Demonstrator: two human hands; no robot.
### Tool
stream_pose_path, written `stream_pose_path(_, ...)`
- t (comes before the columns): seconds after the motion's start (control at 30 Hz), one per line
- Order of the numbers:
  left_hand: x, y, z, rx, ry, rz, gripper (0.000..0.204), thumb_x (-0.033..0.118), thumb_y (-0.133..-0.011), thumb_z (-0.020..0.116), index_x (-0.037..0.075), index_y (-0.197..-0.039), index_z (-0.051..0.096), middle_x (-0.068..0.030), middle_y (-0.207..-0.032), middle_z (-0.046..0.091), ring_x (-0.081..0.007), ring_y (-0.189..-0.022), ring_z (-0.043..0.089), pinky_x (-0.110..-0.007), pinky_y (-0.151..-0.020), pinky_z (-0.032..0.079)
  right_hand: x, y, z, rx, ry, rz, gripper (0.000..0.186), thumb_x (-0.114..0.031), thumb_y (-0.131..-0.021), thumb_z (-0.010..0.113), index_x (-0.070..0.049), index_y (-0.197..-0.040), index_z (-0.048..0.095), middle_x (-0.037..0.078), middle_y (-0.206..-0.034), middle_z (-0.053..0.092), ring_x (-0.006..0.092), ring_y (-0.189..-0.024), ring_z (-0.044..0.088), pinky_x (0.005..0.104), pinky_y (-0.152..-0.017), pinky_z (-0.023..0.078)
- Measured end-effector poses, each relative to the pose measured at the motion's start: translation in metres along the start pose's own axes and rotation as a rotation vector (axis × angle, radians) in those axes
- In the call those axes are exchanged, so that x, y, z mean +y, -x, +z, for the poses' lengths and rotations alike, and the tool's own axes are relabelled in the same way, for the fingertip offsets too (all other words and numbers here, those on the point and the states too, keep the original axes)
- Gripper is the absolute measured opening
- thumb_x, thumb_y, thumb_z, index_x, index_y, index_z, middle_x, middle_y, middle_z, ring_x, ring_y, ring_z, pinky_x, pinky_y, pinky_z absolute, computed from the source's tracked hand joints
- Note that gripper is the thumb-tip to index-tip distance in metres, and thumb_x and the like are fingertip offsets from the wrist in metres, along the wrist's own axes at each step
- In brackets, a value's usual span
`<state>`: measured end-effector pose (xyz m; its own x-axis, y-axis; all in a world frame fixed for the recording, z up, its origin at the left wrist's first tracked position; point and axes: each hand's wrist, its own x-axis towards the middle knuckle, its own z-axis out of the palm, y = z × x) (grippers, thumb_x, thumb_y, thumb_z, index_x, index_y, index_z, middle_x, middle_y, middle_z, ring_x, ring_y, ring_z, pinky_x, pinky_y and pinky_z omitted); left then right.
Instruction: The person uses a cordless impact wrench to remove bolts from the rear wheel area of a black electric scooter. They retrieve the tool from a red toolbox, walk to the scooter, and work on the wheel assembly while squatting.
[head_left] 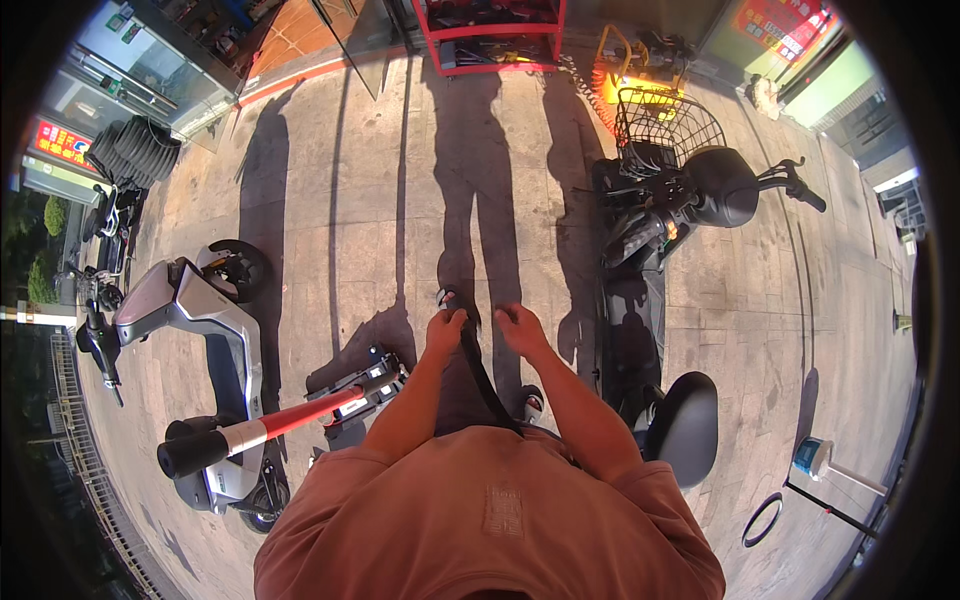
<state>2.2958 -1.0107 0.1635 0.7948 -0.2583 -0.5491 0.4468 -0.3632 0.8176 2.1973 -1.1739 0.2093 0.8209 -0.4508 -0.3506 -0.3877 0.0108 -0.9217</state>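
My left hand (447, 325) has curled fingers at my front, above a dark trouser leg; what it holds, if anything, is unclear. My right hand (517, 325) is slightly apart from it, fingers also curled, their inner side hidden. Beside my left arm, a red-and-silver pole with a black grip (315, 410) rises from a dark base with light panels. A silver scooter (240, 345) stands to the left. A black electric scooter (635, 330) with a wire basket (668, 130) stands close on the right. My sandaled feet show below my hands.
A red tool cart (490, 60) stands ahead, with a yellow machine and coiled hose (650, 85) beside it. Glass doors (130, 75) and more two-wheelers (110, 230) line the left. A bucket (812, 457) and a ring (762, 520) lie at lower right.
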Motion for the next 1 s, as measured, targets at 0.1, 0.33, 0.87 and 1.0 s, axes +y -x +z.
stream_pose_path(0.1, 0.012, -0.09, -0.018, 0.051, -0.086, -0.029, 0.036, 0.03, -0.081, 0.064, -0.004, -0.095, 0.065, -0.0099, -0.084, 0.065, -0.0172, -0.074, 0.059, -0.031, -0.069, 0.047, -0.045, -0.092, 0.05, -0.032, -0.089, 0.067, 0.032, -0.027, -0.088, 0.056, -0.002, -0.106, 0.063, 0.011, -0.096, 0.068, 0.017, -0.09, 0.063, 0.0307, -0.081, 0.047)
stream_pose_path(0.33, 0.092, -0.239, -0.2, 0.158, 0.065, -0.524, 0.022, 0.025, -0.083, 0.058, 0.004, -0.091, 0.055, -0.0039, -0.071, 0.05, -0.0143, -0.048, 0.041, -0.029, -0.045, 0.037, -0.071, -0.291, 0.049, 0.127, 0.273, 0.247, 0.035, -0.032, -0.084, 0.056, -0.002, -0.1, 0.066, 0.017, -0.095, 0.067, 0.0296, -0.094, 0.064, 0.0366, -0.08, 0.048)
stream_pose_path(0.87, 0.236, -0.445, -0.19, 0.447, 0.341, -0.707, 0.027, 0.028, -0.085, 0.057, 0.007, -0.101, 0.053, -0.0024, -0.073, 0.054, -0.0149, -0.06, 0.051, -0.029, -0.049, 0.039, -0.104, -0.763, -0.148, 0.313, 0.293, 0.358, 0.031, -0.029, -0.079, 0.058, -0.002, -0.091, 0.068, 0.019, -0.087, 0.067, 0.0314, -0.088, 0.065, 0.0388, -0.076, 0.048)
stream_pose_path(1.0, 0.27, -0.493, -0.12, 0.475, 0.18, -0.954, 0.029, 0.028, -0.085, 0.056, 0.005, -0.101, 0.054, -0.0056, -0.08, 0.058, -0.0197, -0.064, 0.055, -0.032, -0.054, 0.043, -0.157, -1.037, -0.16, 0.307, 0.227, 0.137, 0.037, -0.032, -0.081, 0.059, -0.003, -0.104, 0.064, 0.017, -0.087, 0.067, 0.025, -0.085, 0.066, 0.0338, -0.074, 0.049)
